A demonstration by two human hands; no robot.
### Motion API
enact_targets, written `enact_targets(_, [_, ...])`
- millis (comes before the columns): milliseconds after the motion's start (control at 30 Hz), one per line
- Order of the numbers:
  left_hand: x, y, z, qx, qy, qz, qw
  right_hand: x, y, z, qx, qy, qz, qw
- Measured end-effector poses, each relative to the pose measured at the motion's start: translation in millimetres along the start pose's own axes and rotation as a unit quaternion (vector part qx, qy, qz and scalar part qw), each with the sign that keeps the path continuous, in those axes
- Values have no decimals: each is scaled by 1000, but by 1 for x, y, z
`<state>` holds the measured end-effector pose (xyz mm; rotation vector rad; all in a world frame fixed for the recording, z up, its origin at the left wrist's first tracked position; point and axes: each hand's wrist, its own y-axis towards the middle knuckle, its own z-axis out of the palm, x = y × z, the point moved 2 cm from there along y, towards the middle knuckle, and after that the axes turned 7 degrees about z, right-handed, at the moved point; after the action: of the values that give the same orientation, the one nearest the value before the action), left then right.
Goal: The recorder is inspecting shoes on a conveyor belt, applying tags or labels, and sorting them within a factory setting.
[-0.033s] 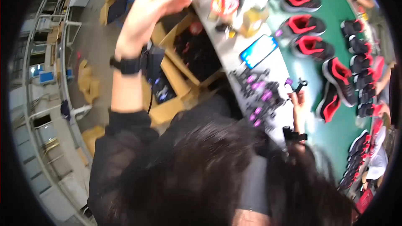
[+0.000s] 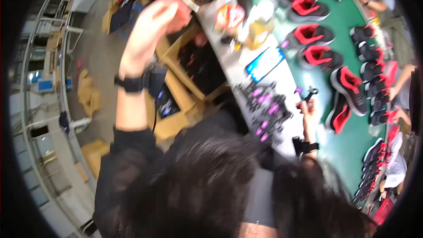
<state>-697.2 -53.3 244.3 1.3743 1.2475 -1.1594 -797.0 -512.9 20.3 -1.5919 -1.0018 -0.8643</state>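
My left hand (image 2: 156, 24) is raised at the upper left, in front of cardboard boxes. Its fingers curl inward but are smeared, so I cannot make out whether anything is between them. At the right, over the edge where the white tabletop meets the green surface, my right hand (image 2: 307, 110) pinches a small black piece with a forked or ringed tip (image 2: 311, 92). A purple bit (image 2: 298, 90) shows beside that piece. Left of this hand, a pile of small black and purple parts (image 2: 266, 103) lies on the white tabletop (image 2: 288, 125).
A lit phone (image 2: 265, 64), a red-and-white round container (image 2: 230, 16) and a yellowish bag (image 2: 257, 34) lie farther up the tabletop. Black-and-red shoes (image 2: 319, 56) line the green surface (image 2: 348, 150). An open carton (image 2: 176, 61) stands at the left. Other people's arms (image 2: 402, 81) reach in at far right.
The whole view has shifted slightly, and most things sit a little farther left. My left hand is lower in the picture. The right hand keeps its hold on the black piece.
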Motion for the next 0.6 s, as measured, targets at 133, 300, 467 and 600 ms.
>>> enact_targets(133, [36,-14,-37,-40,-45,-120,991,49,62,41,98,89,61,989])
enact_targets(300, [70,85,-21,38,5,-111,993,104,157,61,50,120,42,991])
enact_targets(467, [103,253,13,152,141,-65,976,156,252,126,51,109,21,993])
enact_targets(600, [192,375,-5,158,183,-153,958,189,327,215,183,83,56,978])
